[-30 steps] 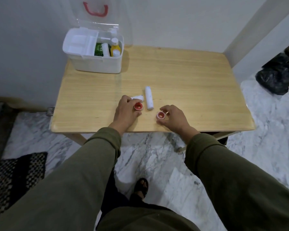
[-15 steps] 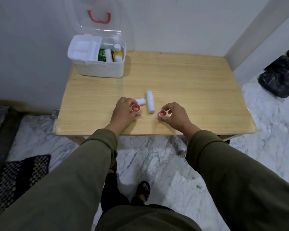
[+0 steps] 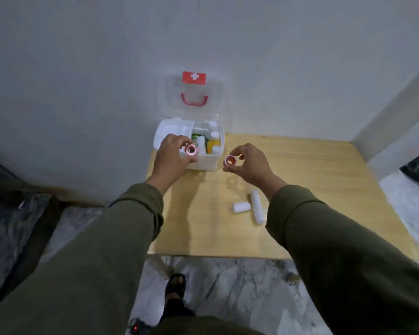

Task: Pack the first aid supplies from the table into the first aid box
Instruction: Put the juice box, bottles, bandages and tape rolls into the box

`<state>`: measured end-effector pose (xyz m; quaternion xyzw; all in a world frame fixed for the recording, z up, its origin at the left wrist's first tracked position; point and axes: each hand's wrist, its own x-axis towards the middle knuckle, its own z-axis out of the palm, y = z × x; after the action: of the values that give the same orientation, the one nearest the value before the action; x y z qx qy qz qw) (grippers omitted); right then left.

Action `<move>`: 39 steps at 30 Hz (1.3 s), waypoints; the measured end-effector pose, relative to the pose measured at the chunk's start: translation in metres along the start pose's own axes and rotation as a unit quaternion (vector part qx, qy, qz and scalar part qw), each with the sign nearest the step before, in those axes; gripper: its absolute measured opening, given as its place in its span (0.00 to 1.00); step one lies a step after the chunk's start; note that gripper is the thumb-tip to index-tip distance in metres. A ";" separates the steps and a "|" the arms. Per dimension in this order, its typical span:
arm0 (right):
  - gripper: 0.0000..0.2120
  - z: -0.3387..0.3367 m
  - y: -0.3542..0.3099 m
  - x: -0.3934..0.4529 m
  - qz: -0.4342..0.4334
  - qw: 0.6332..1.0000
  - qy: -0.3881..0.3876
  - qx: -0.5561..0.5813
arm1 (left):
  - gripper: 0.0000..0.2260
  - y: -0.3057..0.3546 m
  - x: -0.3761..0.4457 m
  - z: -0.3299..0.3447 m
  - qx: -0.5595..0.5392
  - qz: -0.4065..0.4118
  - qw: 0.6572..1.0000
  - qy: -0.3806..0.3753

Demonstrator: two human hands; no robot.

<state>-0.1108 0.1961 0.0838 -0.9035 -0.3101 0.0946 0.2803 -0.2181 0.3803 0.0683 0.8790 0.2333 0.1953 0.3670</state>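
A light wooden table [image 3: 300, 165] stood pushed against a grey wall, its far right corner meeting a wall corner, while its near edge and left edge lay open above marble floor. A white first aid box [image 3: 203, 163] sat at the table's far left corner, its clear lid [image 3: 194, 97] standing upright against the wall. Inside showed a yellow bottle [image 3: 213, 143] and a green packet [image 3: 194, 137]. The right half of the tabletop was bare. Both arms in olive sleeves reached forward. The left hand [image 3: 171, 157] hovered over the box's front left, thumb and fingers pinched around a small red-cored tape roll [image 3: 191, 150]. The right hand [image 3: 249, 163] hovered above the table just right of the box, fingertips closed on a second tape roll [image 3: 230, 160]. Two white bandage rolls, a short one [image 3: 241, 207] and a long one [image 3: 257, 206], lay touching on the table near the right sleeve.
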 end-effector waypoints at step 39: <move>0.24 0.112 -0.099 0.171 0.024 0.996 -0.062 -0.067 | 0.20 -0.110 0.155 -0.045 -0.019 -0.021 0.986 -0.163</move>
<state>-0.0641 0.4156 0.0480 -0.9198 -0.3111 0.1356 0.1971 -0.1448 0.5593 0.0435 0.8869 0.1847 0.0462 0.4208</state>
